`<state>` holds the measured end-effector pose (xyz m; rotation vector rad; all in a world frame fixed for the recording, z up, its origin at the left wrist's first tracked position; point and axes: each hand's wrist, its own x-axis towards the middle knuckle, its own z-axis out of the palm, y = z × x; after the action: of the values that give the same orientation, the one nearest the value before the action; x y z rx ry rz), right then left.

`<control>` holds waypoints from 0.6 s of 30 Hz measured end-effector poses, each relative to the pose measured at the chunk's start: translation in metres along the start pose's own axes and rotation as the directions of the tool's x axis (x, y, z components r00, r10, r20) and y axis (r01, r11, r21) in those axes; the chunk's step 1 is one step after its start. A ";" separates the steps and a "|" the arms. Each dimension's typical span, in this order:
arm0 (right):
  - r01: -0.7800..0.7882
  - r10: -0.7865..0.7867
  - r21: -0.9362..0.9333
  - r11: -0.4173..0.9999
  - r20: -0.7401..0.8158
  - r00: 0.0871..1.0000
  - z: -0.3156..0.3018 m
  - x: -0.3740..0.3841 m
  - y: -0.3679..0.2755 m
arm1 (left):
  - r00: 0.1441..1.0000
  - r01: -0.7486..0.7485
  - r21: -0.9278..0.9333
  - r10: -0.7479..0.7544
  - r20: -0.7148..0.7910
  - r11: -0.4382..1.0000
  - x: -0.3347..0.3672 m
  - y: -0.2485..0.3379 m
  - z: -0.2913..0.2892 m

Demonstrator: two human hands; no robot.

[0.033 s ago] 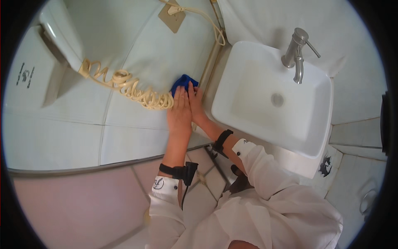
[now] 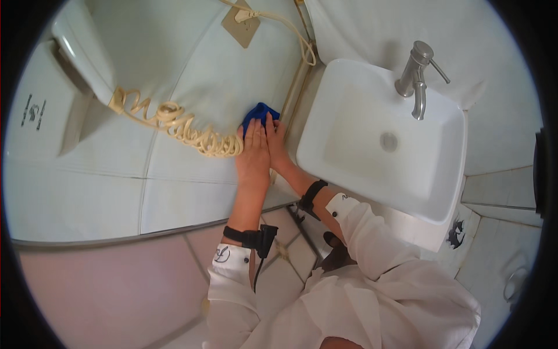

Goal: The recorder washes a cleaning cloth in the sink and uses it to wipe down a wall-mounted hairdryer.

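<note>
A bunched dark blue cloth is pressed against the white tiled wall, left of the sink. My left hand grips it from the near side, fingers together and laid over the cloth. Close against it, my right hand has its fingers closed on the cloth's right part. Some of the cloth is hidden beneath both hands. A coiled cream cord ends right beside my left fingers.
A white basin with a metal faucet stands to the right. At upper left, the coiled cord hangs from a white wall-mounted device. A plug sits in a beige wall socket. Pink floor tiles show below.
The view has shifted very slightly. Both hands stay on the blue cloth in almost the same place.
</note>
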<state>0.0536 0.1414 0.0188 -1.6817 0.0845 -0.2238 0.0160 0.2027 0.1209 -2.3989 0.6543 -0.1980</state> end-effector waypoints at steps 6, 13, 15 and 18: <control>-0.018 0.009 -0.088 0.996 -0.097 0.995 -0.017 0.043 0.016 | 0.995 -0.098 0.066 0.099 -0.004 0.993 0.054 0.001 -0.003; -0.114 0.117 0.033 0.993 -0.119 0.986 -0.022 0.065 0.028 | 0.986 -0.154 0.173 0.139 0.093 0.973 0.085 0.003 -0.007; -0.157 0.165 0.081 0.984 -0.100 0.981 -0.022 0.063 0.025 | 0.982 -0.165 0.194 0.143 0.123 0.967 0.083 0.004 -0.007; -0.153 0.149 -0.029 0.988 -0.116 0.982 -0.018 0.054 0.016 | 0.980 -0.160 0.199 0.132 0.146 0.967 0.078 0.001 -0.004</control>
<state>0.1044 0.1115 0.0103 -1.6904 0.3024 -0.2048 0.0821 0.1604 0.1216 -2.1308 0.7090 -0.0426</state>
